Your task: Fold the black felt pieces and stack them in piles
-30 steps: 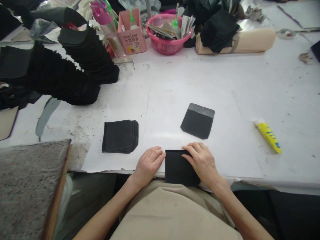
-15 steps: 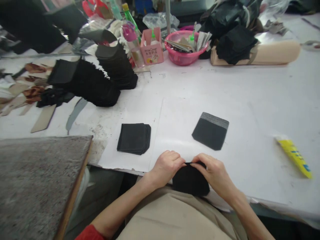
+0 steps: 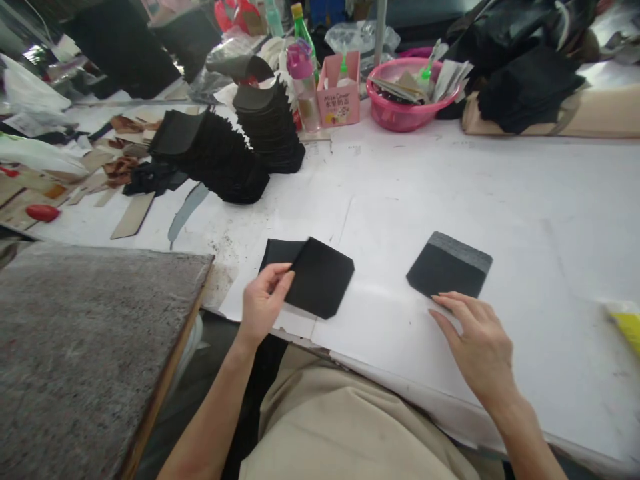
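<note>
My left hand (image 3: 265, 300) pinches the left edge of a flat black piece with cut corners (image 3: 323, 279). That piece partly covers a small stack of black pieces (image 3: 281, 251) lying on the white table. Farther right, my right hand (image 3: 477, 340) reaches over the near edge of another black piece with a grey band (image 3: 447, 265). Thumb and fingers of that hand are apart, the fingertips at the edge, and the piece lies flat on the table. Whether the fingertips press on it is hard to see.
Two tall stacks of black pieces (image 3: 213, 157) stand at the back left, near leather scraps (image 3: 120, 170). A pink basket (image 3: 400, 117), a pink box (image 3: 340, 100) and a beige roll (image 3: 600, 113) line the back. A grey board (image 3: 100, 347) juts in at left; a yellow tube (image 3: 627, 327) lies right.
Both hands were together at the table edge on a black piece. My left hand has carried it left over the small stack; my right hand has let go and moved to the grey-banded piece.
</note>
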Available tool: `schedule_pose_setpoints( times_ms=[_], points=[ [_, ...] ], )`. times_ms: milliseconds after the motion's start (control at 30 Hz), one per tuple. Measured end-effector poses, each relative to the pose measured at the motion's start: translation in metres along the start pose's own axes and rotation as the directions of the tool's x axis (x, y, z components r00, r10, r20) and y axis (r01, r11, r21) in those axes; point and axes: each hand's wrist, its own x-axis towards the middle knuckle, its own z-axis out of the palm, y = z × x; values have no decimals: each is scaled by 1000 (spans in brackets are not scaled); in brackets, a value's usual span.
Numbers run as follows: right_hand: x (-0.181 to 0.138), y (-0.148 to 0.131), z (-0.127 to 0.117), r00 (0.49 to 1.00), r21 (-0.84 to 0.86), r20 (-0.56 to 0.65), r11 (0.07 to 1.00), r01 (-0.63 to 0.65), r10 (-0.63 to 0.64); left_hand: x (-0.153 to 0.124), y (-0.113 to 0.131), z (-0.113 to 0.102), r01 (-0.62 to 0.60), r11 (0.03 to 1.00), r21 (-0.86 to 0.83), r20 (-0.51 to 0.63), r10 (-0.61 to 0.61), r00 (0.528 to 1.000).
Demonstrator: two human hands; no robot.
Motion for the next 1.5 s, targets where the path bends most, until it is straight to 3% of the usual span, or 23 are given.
schedule_pose_setpoints(
  times_ms=[100, 200, 267, 467, 567, 667, 867, 967, 1133, 1267, 1367, 1433, 1500],
  points=[
    [-1, 2, 11, 999, -97, 23, 994, 46, -44, 13, -32, -18, 64, 959, 276, -195, -9, 981],
    [-2, 3, 18, 997, -141, 41, 988, 68, -63, 17, -58, -22, 87, 849, 522, -191, 17, 982],
    [-3, 3, 20, 997, -160, 30, 984, 73, -69, 15, -67, -21, 58, 804, 592, -173, 57, 983],
    [-1, 3, 21, 999, -237, -32, 971, 32, -40, 10, -61, -21, -68, 716, 695, -186, 271, 944],
    [2, 3, 22, 999, -255, -29, 967, 10, -18, 6, -44, -9, -226, 709, 668, -105, 390, 915],
    [3, 4, 23, 999, -245, -33, 970, -3, -5, -2, -19, 18, -430, 721, 543, 36, 492, 870],
    [-3, 6, 19, 1000, -144, -24, 990, -5, 1, -17, 28, 83, -695, 684, 222, 338, 615, 713],
    [-5, 5, 17, 1000, -179, 15, 984, 22, -20, -22, 41, 105, -748, 648, 141, 420, 646, 638],
    [-5, 5, 19, 998, -182, 10, 981, 65, -64, -30, 45, 122, -780, 620, 82, 501, 651, 570],
    [-4, 8, 20, 994, 42, -85, 997, -71, 74, -32, 47, 130, -801, 592, 87, 498, 671, 550],
    [-4, 12, 19, 970, 209, -141, 963, -167, 199, -25, 54, 147, -843, 528, 101, 475, 719, 507],
    [-5, 13, 19, 957, 252, -132, 943, -218, 257, -17, 60, 161, -867, 485, 113, 496, 729, 472],
    [-6, 15, 19, 939, 303, -99, 909, -286, 328, -10, 65, 175, -871, 471, 142, 533, 705, 468]
  ],
)
